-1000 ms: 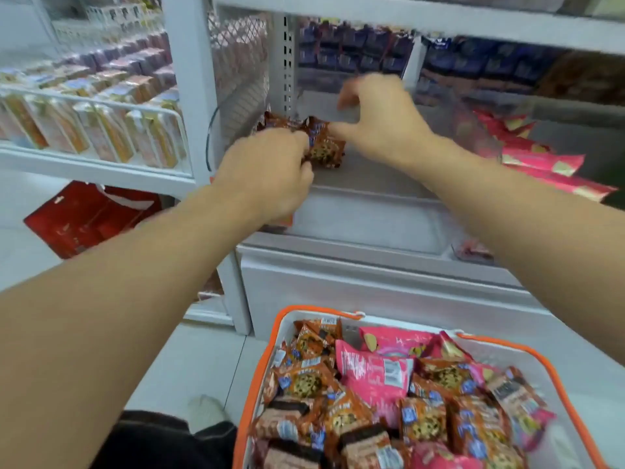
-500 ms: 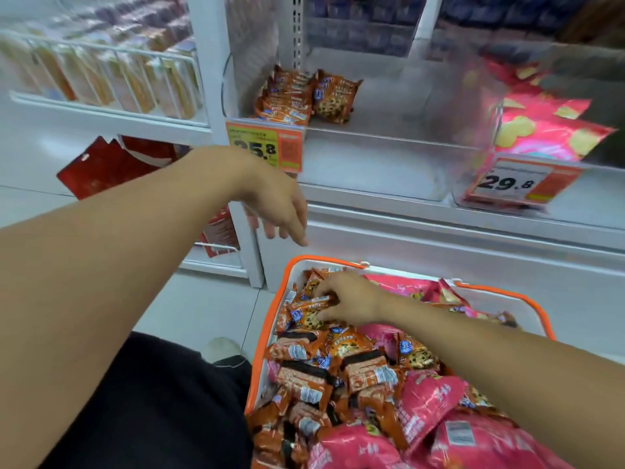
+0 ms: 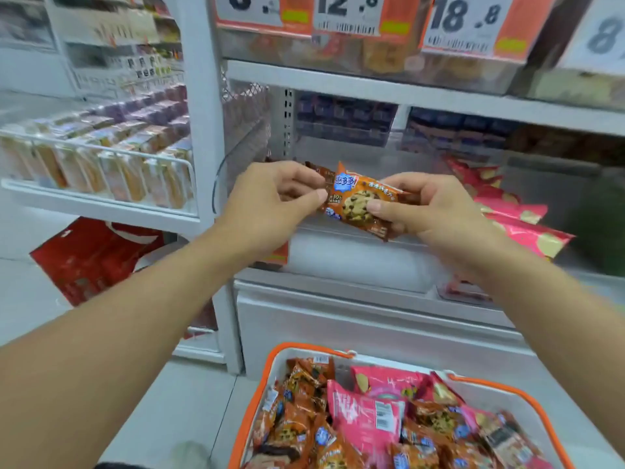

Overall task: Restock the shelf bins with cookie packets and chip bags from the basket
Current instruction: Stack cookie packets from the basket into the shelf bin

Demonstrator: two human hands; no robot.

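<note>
We pinch cookie packet [image 3: 358,203] ends, left hand [image 3: 270,204], right hand [image 3: 429,211] | light, crinkly, slippery | grip sealed edges

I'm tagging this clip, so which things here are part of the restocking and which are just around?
Job: cookie packet held by left hand and right hand; basket; pink chip bags; shelf bin.
Just around: red bag; price tags.

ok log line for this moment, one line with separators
step: shelving | left hand: pinching cookie packet | right hand: pinching same packet | place: before shelf bin | basket: still stocked
</note>
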